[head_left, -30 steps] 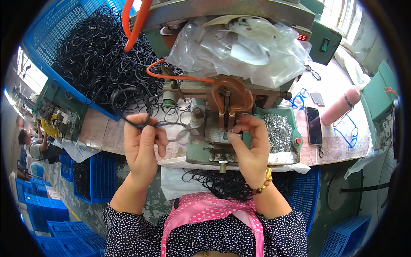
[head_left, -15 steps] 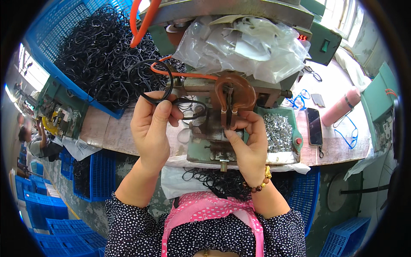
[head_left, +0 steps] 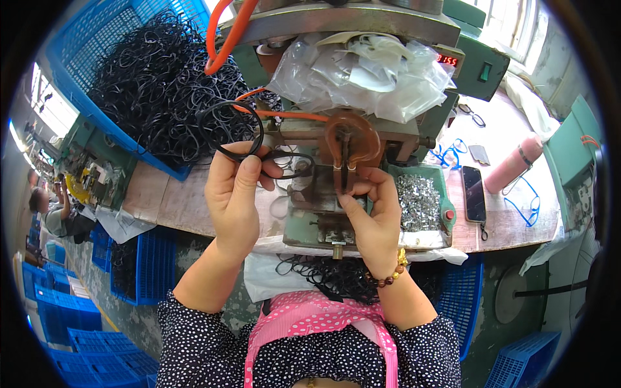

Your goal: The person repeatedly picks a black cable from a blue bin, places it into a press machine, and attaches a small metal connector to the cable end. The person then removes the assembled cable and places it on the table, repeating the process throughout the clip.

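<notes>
My left hand (head_left: 234, 200) is closed on a black looped strap (head_left: 208, 143), pinched between thumb and fingers. One large loop stands up above the hand, and a smaller one reaches right toward the green bench machine (head_left: 307, 231). My right hand (head_left: 376, 210) is closed at the machine's working head, thumb and index finger together just below the brownish clear guard (head_left: 367, 137). Whatever lies between those fingertips is too small or hidden to make out. Small metal clips (head_left: 417, 200) fill the tray right beside this hand.
A blue basket (head_left: 72, 87) heaped with black straps stands at the left. Crumpled clear plastic (head_left: 362, 74) covers the machine's upper part. To the right lie a phone (head_left: 474, 194), a pink bottle (head_left: 514, 165) and blue cords (head_left: 532, 210). More black straps (head_left: 323, 268) lie below the machine's front edge.
My left hand has shifted slightly right and down with the strap. The right hand stays at the working head, and the whole view has tilted a little.
</notes>
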A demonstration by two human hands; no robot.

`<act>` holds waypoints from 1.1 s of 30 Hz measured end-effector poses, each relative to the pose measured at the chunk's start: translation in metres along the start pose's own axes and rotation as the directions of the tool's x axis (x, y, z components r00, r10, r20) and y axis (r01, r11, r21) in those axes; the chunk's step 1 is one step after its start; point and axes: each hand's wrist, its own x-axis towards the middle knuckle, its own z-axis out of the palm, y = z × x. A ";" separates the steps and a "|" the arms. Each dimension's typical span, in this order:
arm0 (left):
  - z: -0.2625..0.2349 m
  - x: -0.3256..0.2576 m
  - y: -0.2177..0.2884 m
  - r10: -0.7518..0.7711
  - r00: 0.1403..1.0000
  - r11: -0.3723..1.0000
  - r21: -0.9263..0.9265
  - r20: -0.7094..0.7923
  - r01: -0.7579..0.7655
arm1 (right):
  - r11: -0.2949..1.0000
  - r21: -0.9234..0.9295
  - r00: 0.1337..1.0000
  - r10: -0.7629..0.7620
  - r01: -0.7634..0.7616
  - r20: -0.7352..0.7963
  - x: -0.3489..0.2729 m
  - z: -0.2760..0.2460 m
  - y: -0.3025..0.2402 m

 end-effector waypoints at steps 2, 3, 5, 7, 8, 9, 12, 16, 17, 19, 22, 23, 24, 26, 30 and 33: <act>0.000 0.001 -0.001 -0.009 1.000 1.000 0.012 -0.017 0.009 | 1.000 0.017 1.000 -0.004 0.004 -0.022 -0.003 0.002 0.000; 0.001 0.001 -0.002 0.003 1.000 1.000 0.010 -0.006 -0.003 | 1.000 0.031 1.000 0.003 -0.003 -0.027 -0.004 0.002 0.001; 0.001 0.003 -0.002 0.006 1.000 1.000 0.012 -0.019 -0.006 | 0.998 0.061 0.999 0.017 -0.015 -0.037 -0.004 0.003 0.001; 0.001 0.001 0.000 0.001 1.000 1.000 0.007 -0.010 -0.001 | 0.998 0.060 1.000 -0.005 0.007 -0.018 -0.001 0.003 0.002; 0.000 0.001 0.001 -0.002 1.000 1.000 0.003 -0.006 0.002 | 0.998 0.059 1.000 -0.017 0.017 -0.009 0.001 0.002 0.002; 0.000 -0.001 0.003 0.013 1.000 1.000 0.014 0.014 -0.014 | 0.998 0.052 1.000 -0.020 0.020 -0.001 0.001 0.002 0.002; 0.002 -0.016 0.011 0.030 0.995 0.997 0.068 0.097 -0.037 | 0.999 0.008 0.999 -0.043 0.043 0.024 0.003 -0.002 0.001; 0.013 -0.034 0.007 -0.067 0.949 0.988 0.155 0.308 0.019 | 0.996 -0.065 0.998 -0.061 0.063 0.024 0.003 -0.016 -0.002; 0.018 -0.036 0.003 -0.140 0.935 0.980 0.181 0.325 0.084 | 0.995 -0.083 0.998 -0.057 0.058 0.014 0.002 -0.021 -0.003; 0.022 -0.035 -0.003 -0.088 0.919 0.978 0.207 0.384 0.007 | 0.997 -0.067 0.998 -0.052 0.050 -0.025 0.000 -0.030 -0.005; 0.026 -0.028 -0.013 -0.124 0.886 0.964 0.267 0.446 0.000 | 0.990 -0.123 0.996 -0.073 0.066 -0.059 -0.002 -0.046 -0.008; 0.026 -0.026 -0.014 -0.139 0.881 0.957 0.289 0.452 0.003 | 0.990 -0.119 0.992 -0.085 0.074 -0.092 -0.003 -0.051 -0.008; 0.029 -0.026 -0.018 -0.135 0.908 0.968 0.247 0.397 0.036 | 0.990 -0.114 0.988 -0.096 0.083 -0.123 -0.003 -0.057 -0.008; 0.029 -0.024 -0.021 -0.107 0.903 0.966 0.260 0.417 -0.006 | 0.980 -0.161 0.973 -0.144 0.115 -0.180 -0.007 -0.072 -0.005; 0.027 -0.025 -0.026 0.093 0.877 0.922 0.291 0.472 -0.255 | 0.809 -0.575 0.870 -0.367 0.123 -0.329 -0.020 -0.112 0.010; 0.028 -0.029 -0.028 0.093 0.896 0.932 0.279 0.434 -0.232 | 0.859 -0.480 0.848 -0.115 -0.177 -0.518 -0.022 -0.135 0.025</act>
